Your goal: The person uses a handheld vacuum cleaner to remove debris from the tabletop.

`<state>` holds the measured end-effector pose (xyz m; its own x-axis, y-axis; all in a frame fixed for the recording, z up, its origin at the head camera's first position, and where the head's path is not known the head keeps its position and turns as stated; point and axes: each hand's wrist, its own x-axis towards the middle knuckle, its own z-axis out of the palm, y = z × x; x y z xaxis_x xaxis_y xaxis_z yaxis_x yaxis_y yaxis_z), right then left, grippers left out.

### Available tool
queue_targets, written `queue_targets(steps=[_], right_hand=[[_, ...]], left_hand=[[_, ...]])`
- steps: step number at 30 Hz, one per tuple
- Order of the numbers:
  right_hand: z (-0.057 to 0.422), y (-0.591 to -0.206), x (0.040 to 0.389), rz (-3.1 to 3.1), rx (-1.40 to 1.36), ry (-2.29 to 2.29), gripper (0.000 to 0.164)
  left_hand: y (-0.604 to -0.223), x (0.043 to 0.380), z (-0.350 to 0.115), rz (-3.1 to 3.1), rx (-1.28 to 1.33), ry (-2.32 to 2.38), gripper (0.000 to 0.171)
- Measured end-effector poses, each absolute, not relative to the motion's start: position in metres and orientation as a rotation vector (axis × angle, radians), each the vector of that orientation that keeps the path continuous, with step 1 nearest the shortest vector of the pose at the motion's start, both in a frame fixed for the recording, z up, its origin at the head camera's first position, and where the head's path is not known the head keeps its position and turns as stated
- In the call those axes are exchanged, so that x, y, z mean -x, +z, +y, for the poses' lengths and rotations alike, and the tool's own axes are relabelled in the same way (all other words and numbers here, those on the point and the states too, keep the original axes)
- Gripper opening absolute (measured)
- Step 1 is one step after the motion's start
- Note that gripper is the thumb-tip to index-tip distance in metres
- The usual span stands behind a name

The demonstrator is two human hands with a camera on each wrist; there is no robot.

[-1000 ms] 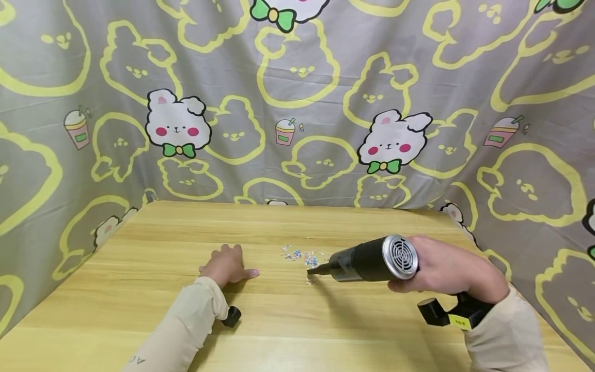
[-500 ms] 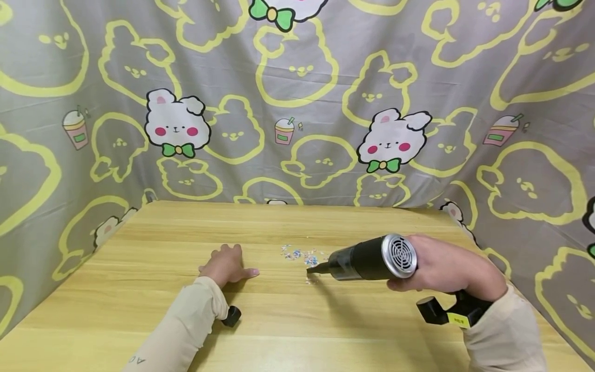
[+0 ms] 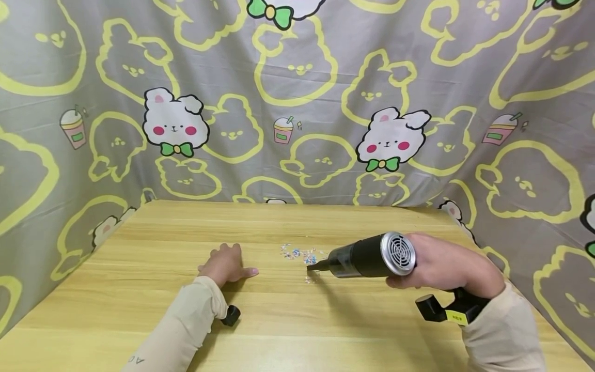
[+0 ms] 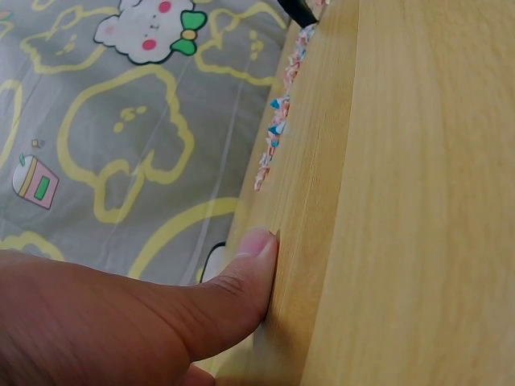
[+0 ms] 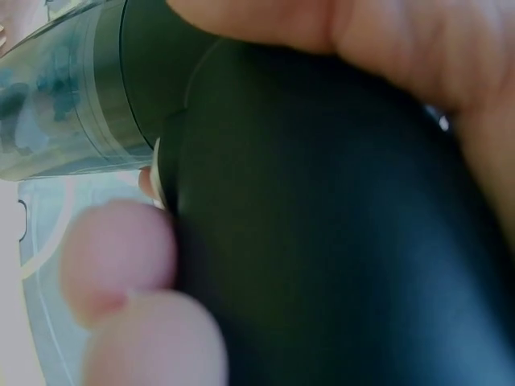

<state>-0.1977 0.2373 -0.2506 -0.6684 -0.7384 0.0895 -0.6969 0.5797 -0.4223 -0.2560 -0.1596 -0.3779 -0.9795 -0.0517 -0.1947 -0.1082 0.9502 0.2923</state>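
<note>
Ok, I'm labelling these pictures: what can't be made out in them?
Vacuum handle: head view, hidden by the right hand.
Nozzle: left wrist view, rear cut off by the top edge.
Clear chamber: right wrist view, contents blurred.
Individual scraps: head view, shapes too small.

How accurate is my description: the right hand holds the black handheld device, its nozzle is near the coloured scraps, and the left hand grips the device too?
One part is wrong: the left hand rests on the table, apart from the black handheld device, as the head view shows. The right hand holds it, nozzle near the coloured scraps.
</note>
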Motion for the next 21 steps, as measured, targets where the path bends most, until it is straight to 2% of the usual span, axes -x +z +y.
queue_targets(steps=[21], right_hand=[[0.2341,-0.2548,0.2023,2.724,1.218,-0.655,0.035]], left_hand=[[-0.3761,0.2537,-0.1600,2.938,0.105,0.441,0.086]])
